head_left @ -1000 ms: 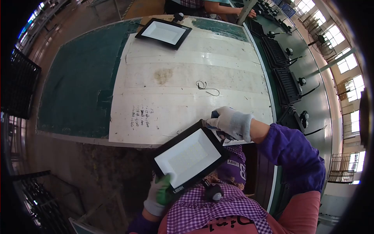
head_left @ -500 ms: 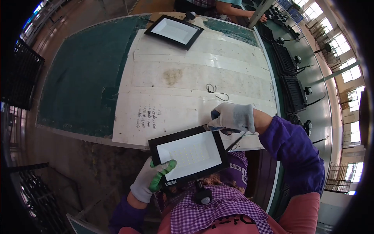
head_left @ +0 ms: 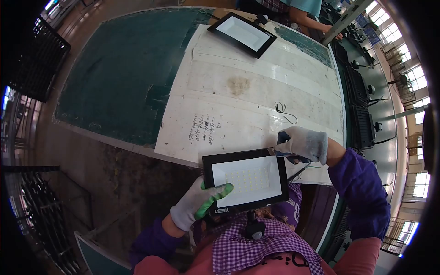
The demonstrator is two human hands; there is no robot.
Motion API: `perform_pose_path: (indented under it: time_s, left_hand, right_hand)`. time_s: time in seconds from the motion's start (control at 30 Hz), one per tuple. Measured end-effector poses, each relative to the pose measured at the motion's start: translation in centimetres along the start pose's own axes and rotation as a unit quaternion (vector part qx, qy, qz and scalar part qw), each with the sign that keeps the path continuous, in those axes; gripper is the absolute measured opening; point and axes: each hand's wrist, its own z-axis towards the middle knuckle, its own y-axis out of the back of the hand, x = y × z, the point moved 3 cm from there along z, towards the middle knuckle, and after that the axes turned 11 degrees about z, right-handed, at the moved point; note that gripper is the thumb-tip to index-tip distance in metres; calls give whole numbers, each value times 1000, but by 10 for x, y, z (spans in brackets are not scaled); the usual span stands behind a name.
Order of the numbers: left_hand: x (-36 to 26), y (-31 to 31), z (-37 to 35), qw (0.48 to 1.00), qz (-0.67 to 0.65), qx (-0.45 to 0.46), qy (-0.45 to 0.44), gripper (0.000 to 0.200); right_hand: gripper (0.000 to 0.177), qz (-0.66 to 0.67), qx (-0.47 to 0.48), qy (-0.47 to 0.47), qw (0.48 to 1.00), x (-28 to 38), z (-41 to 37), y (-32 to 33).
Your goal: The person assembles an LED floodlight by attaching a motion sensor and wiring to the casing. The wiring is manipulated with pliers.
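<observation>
In the head view, an LED floodlight (head_left: 247, 183) is held face up above the lap, just off the near edge of the table (head_left: 256, 91). It is clamped at its lower left corner by the left hand (head_left: 197, 208), with the green-coated thumb laid over the frame onto the white diffuser. The right hand (head_left: 302, 144) is closed around a blue-handled tool (head_left: 283, 136), perhaps a screwdriver, though its working end cannot be made out, and is set against the upper right corner. As the lamp is carried by one corner only, it could be levered out of that grip and dropped if the tool were pushed hard. The diffuser could also be scratched by a slipped tip or smudged by the thumb.
</observation>
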Motion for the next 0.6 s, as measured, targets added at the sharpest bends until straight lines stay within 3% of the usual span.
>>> perform_pose_path:
  time_s: [0.4,0.6]
  left_hand:
    - [8,2,5,1000,-8,9,11,38]
    - [15,5,5,1000,0,-15,-4,38]
  right_hand:
    - [23,-24,10,8,1000,1,-4,4]
    - [23,25,14,17,999,0,0,1]
